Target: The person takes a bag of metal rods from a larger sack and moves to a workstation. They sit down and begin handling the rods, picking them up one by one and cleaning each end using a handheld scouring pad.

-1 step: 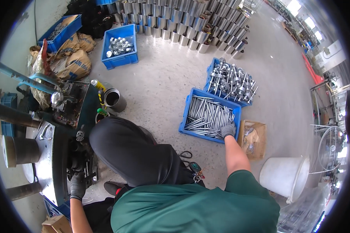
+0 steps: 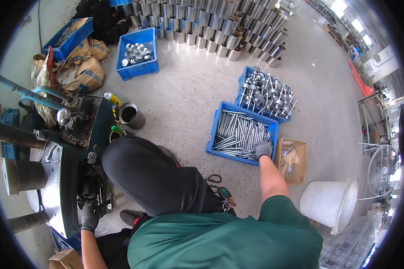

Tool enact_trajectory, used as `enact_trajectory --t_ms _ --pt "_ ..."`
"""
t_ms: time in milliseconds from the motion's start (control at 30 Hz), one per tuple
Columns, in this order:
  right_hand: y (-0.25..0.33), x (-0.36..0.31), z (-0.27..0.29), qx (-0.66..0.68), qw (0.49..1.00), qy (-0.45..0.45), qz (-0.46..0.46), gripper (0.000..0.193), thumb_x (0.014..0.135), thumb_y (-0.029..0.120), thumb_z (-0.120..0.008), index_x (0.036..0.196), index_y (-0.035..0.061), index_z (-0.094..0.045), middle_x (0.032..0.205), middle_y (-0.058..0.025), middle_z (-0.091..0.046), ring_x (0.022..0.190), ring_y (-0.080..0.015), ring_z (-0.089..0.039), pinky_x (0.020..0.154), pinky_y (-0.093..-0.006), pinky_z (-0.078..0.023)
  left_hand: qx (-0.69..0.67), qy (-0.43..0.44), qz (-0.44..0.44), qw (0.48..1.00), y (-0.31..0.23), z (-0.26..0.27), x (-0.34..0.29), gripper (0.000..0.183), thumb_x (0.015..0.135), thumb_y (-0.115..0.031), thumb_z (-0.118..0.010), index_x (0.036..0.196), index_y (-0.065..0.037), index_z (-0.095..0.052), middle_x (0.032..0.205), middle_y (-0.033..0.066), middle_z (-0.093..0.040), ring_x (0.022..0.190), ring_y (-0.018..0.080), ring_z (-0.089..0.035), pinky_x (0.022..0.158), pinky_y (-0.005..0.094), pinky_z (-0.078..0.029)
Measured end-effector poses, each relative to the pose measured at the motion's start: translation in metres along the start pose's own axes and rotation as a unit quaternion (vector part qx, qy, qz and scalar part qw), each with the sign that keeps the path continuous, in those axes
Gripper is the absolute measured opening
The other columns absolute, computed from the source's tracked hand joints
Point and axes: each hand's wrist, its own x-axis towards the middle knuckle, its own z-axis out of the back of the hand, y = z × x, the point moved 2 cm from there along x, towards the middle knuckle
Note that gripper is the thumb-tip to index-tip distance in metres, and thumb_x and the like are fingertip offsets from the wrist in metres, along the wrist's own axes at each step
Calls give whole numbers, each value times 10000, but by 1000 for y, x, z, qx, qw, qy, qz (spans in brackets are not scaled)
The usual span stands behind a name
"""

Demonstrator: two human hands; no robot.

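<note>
Head view: my right hand (image 2: 264,149), grey glove, is down at the right side of the blue crate (image 2: 210,148), against the ends of the steel rods (image 2: 238,132). Fingers bent forward over the rods; can't tell if they're pinching one or just resting. Rods fill the crate, lying roughly lengthwise, some crossed.

My left hand (image 2: 89,216), also gloved, is at the dark mechanism (image 2: 89,186) on the near side of the machine with the bright metal plate (image 2: 63,190). Fingers partly hidden there, can't tell whether pressed together or gripping.

Around the right hand: cardboard box (image 2: 301,174) just beside the rod crate, white bucket (image 2: 323,201) nearer me. Just beyond the crate, a second blue crate (image 2: 283,119) piled with shafts carrying round metal parts (image 2: 269,94).

Left of centre: dark open-topped can (image 2: 138,122), yellow spray can (image 2: 112,97) by the machine. Further out, a third blue crate (image 2: 141,70) of short round metal parts (image 2: 137,54); stacked steel cylinders (image 2: 211,29) behind.
</note>
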Motion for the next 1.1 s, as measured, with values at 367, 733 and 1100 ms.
enact_trajectory --t_ms 367,733,1100 --pt "40 14 28 -72 991 111 -32 1363 596 657 -883 1636 163 -153 1591 -220 -354 1474 -369 -359 1191 -471 -344 -47 111 5 993 -22 -4 -3 446 844 -103 -712 1258 -266 -738 946 186 -704 868 368 -662 802 446 -539" --pt "42 4 21 -46 991 96 -80 1343 617 625 -885 1641 196 -128 1563 -249 -380 1421 -422 -426 1136 -480 -425 -18 153 -5 988 -36 2 6 428 900 -171 -657 1314 -270 -698 988 207 -722 862 380 -676 795 464 -538" --pt "60 -1 30 -58 995 47 -59 1163 682 525 -840 1603 124 -252 1463 -256 -494 1349 -390 -511 1087 -461 -476 -43 139 76 986 25 -35 -4 267 840 -79 -744 1091 -15 -681 1037 183 -699 894 320 -677 808 412 -539"
